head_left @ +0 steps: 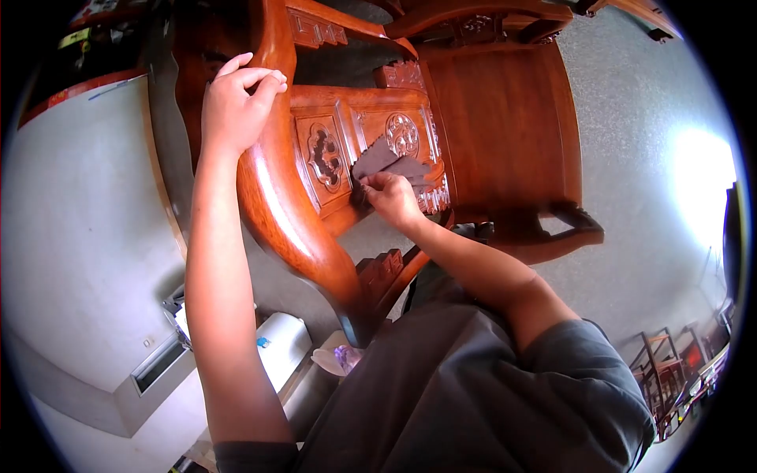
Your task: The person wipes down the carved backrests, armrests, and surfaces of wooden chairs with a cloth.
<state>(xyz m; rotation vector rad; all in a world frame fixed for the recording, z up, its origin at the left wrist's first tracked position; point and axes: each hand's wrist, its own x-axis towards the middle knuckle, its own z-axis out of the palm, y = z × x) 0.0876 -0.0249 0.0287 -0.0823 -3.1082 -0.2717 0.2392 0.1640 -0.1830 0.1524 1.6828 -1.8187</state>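
My right hand (pixel 390 199) pinches a dark grey-brown cloth (pixel 400 167), which lies against the carved back panel (pixel 359 146) of a glossy reddish-brown wooden chair (pixel 272 185). The cloth spreads beyond my fingers, over the lower edge of a round carving (pixel 402 134). My left hand (pixel 240 106) is at the thick, curved top rail, with thumb and forefinger tips together and another finger stretched out. Whether anything small sits in that pinch, I cannot make out.
The chair's broad seat (pixel 509 142) lies beyond the backrest. A white bin-like container (pixel 284 347) and an open container holding something purple (pixel 345 357) stand below, near my body. Grey floor (pixel 623 102) extends right, with more wooden furniture (pixel 666 370) at lower right.
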